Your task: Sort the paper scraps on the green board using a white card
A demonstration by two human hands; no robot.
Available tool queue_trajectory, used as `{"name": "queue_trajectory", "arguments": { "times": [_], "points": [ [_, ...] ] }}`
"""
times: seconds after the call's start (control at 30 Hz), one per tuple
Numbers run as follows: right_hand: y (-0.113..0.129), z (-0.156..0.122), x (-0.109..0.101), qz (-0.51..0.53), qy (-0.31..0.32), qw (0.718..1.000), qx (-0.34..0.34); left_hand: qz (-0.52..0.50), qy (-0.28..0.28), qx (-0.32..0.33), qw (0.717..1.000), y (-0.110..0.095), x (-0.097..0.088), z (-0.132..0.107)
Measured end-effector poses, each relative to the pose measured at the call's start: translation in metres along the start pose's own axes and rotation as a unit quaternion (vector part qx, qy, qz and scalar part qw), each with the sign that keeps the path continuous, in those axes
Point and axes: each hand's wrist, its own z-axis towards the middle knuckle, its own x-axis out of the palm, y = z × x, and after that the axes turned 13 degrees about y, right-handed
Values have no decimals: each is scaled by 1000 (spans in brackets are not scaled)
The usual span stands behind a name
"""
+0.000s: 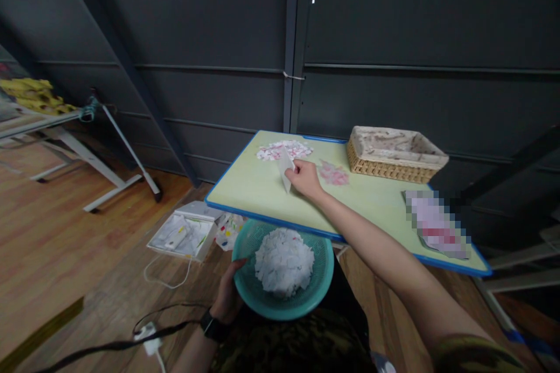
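My left hand grips the left rim of a teal plastic colander, with the thumb over the edge. Inside the colander lies a heap of small white paper-like pieces. Over the pale yellow table my right hand is closed on a thin white flat scraper, held on edge. Just beyond the scraper is a spread of white and pink pieces. To the right of my hand sits a small patch of pinkish pieces.
A cloth-lined wicker basket stands at the table's back right; a blurred flat packet lies in front of it. On the floor are an open white box and a power strip. Another table is at left.
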Motion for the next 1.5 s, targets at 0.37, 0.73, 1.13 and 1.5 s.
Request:
{"name": "queue_trajectory", "arguments": {
  "times": [0.37, 0.73, 1.13, 1.5],
  "points": [
    [-5, 2, 4, -130, -81, 976, 154, 15, 20, -11, 1000, 4, -2, 2],
    [-11, 4, -17, -76, -124, 983, 115, 23, 3, -5, 1000, 2, -2, 1],
    [41, -2, 18, -253, 146, 956, 6, 10, 8, -13, 1000, 3, -1, 2],
    [20, -8, -14, -369, 167, 912, 69, -16, -11, -24, 1000, 1, 5, -1]
  ]
}}
